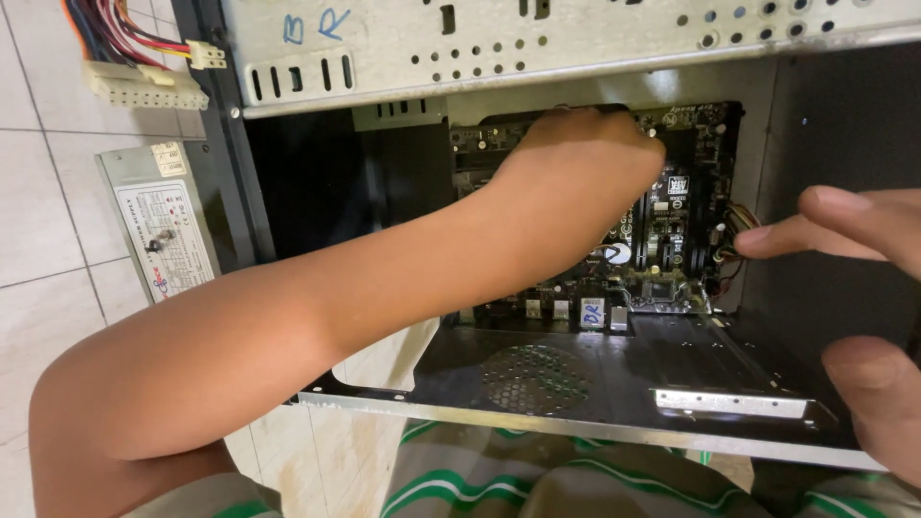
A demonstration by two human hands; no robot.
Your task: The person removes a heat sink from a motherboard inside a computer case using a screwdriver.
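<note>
A: Ok, head cam looks down into an open PC case (pixel 576 403), side panel off, lying on a tiled floor (pixel 38 192).

B: Hands?

A: Left hand (pixel 585 163) reaches deep inside, arm crossing the opening diag. It sits on the motherboard (pixel 672 240), fingers curled down over the upper-left part of the board. Fingertips hidden behind the hand, so can't tell if it's gripping anything or just pressing.

B: And the other?

A: Right hand (pixel 854 240) comes in from the right edge, fingers loose and extended, holding nothing. One fingertip points at the wire bundle (pixel 734 235) by the board's right edge, just beside it; contact unclear.

B: Board position?

A: Flat against the case's back wall, dark PCB w/ slots, rear ports toward the viewer.

B: Anything outside?

A: Grey power supply (pixel 158 225) on the floor left of the case, well apart from both hands. Its coloured cables w/ white connector (pixel 144 86) lie top left. Striped green-white clothing (pixel 537 480) at the bottom.
</note>
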